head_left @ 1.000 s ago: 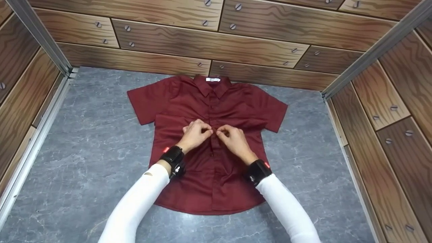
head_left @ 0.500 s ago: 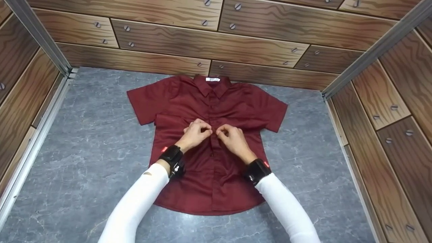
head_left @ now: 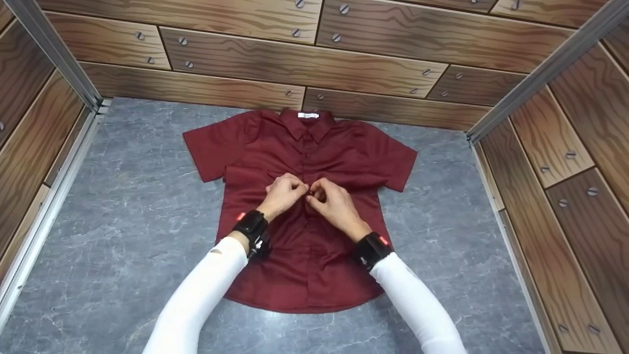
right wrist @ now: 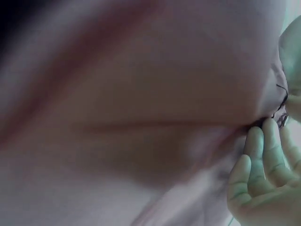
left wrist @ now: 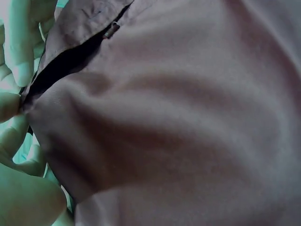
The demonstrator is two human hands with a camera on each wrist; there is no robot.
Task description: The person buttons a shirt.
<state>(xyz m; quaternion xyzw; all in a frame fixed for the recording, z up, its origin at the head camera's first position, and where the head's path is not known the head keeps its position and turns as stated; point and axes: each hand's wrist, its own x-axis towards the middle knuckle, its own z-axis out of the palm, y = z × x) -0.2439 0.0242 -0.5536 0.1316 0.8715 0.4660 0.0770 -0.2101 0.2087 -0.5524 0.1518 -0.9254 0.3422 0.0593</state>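
Note:
A dark red short-sleeved shirt [head_left: 275, 280] lies spread out, collar away from me. My left hand [head_left: 282, 196] pinches the edge of its front placket [head_left: 307, 275] near mid-chest. Right beside it, my right hand [head_left: 336, 206] has curled fingers at the same edge, thumb and forefinger a little apart around the placket. Both sets of fingertips nearly meet. In the left wrist view, the cloth [left wrist: 188, 117] is lifted, with a dark opening along the placket. The right wrist view shows fingers [right wrist: 273, 155] against the cloth's edge; what lies between the fingertips is too small to tell.
The shirt lies on a grey marbled surface [head_left: 137, 206]. Wood-patterned panels [head_left: 275, 59] rise at the back and on both sides, with metal rails [head_left: 54, 211] along the left edge. A white label [head_left: 308, 115] shows inside the collar.
My right hand has shifted slightly left, closer to the left hand, and its thumb and forefinger have parted a little. The left hand still pinches the placket in nearly the same place.

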